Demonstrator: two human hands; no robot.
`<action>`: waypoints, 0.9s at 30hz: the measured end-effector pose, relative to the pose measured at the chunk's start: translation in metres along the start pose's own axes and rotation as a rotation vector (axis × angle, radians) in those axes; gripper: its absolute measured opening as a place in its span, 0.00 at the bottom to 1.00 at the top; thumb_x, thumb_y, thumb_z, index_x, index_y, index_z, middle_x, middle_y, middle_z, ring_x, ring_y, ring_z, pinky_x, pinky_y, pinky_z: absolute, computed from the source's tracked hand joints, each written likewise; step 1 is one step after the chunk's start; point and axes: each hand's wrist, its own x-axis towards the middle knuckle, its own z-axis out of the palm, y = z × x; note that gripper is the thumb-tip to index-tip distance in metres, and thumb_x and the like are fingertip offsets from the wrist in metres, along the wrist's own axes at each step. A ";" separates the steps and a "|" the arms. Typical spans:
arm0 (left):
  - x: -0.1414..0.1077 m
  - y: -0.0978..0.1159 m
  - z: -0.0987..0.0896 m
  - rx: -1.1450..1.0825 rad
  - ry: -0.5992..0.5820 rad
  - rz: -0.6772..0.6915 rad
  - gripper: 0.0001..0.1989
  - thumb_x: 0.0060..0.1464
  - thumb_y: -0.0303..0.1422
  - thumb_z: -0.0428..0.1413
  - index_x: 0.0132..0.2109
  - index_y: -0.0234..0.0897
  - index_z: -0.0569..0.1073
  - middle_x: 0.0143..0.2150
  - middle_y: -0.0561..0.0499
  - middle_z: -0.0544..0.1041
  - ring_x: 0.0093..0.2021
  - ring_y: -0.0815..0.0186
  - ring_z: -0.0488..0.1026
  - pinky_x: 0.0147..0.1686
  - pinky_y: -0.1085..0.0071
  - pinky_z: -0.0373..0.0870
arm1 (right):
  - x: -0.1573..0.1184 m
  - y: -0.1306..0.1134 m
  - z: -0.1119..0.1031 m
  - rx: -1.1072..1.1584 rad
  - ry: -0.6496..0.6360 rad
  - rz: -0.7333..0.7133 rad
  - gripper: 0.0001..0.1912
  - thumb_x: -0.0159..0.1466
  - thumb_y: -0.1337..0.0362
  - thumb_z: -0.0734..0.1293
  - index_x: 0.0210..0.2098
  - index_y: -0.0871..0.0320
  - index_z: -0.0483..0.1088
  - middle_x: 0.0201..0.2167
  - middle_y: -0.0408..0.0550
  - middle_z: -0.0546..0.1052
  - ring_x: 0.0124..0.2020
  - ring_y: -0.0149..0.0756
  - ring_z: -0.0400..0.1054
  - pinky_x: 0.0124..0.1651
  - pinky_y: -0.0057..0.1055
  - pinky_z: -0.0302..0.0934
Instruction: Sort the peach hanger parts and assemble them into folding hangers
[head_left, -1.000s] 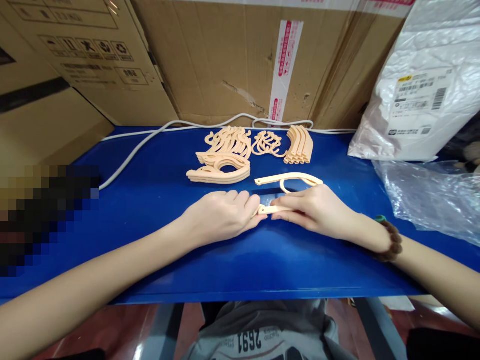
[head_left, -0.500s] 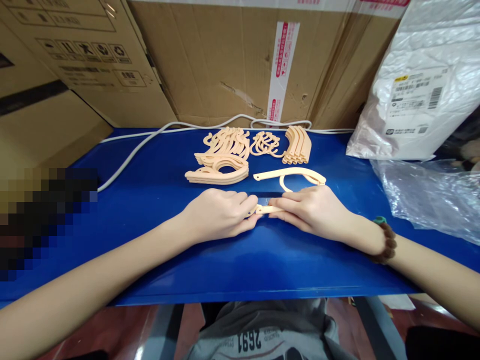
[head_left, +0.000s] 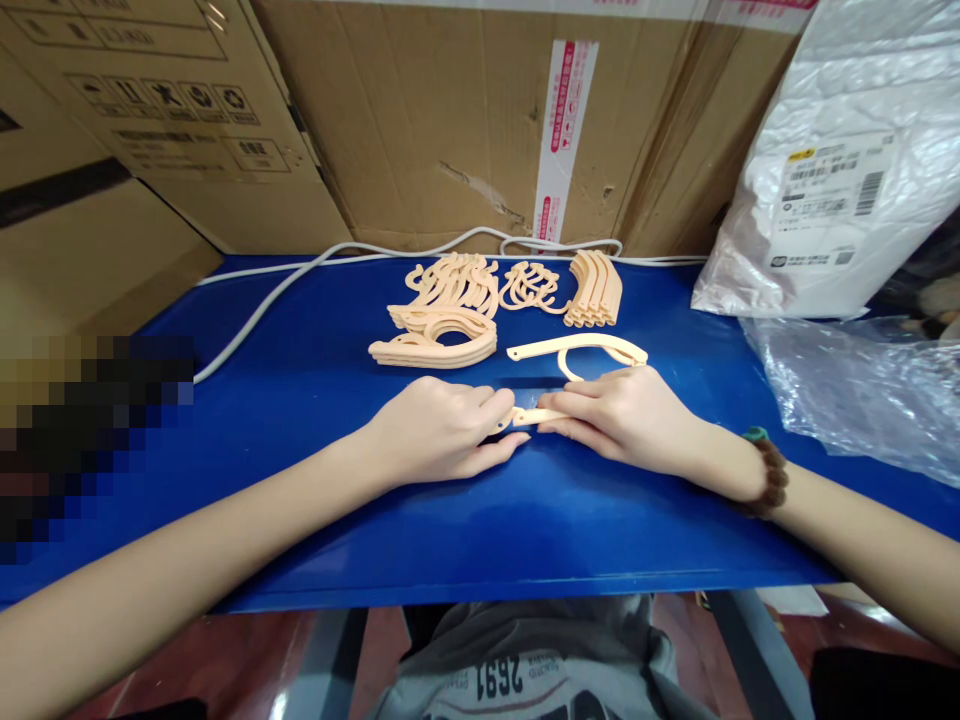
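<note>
Both hands, left hand (head_left: 439,428) and right hand (head_left: 626,415), pinch one peach plastic piece (head_left: 536,415) together, bracing it on the bench (head_left: 300,400); stacked pieces (head_left: 439,340) wait at 12 o'clock.

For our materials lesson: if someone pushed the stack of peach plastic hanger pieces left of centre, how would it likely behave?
The stack looks thin, moulded and loosely piled, so it would probably slide on the smooth blue table and fan apart. The pieces seem light and fairly stiff. Being flat, they are unlikely to roll.

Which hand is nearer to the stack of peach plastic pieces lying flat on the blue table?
Left. The left hand lies just in front of the stack; the right hand is farther to its right.
</note>
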 end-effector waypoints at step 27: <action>0.002 -0.008 -0.005 -0.049 -0.084 -0.086 0.16 0.66 0.37 0.45 0.31 0.36 0.67 0.20 0.54 0.74 0.17 0.69 0.68 0.18 0.72 0.45 | 0.000 0.009 -0.004 -0.016 0.202 0.029 0.17 0.69 0.53 0.63 0.42 0.60 0.76 0.34 0.49 0.79 0.34 0.35 0.70 0.37 0.31 0.61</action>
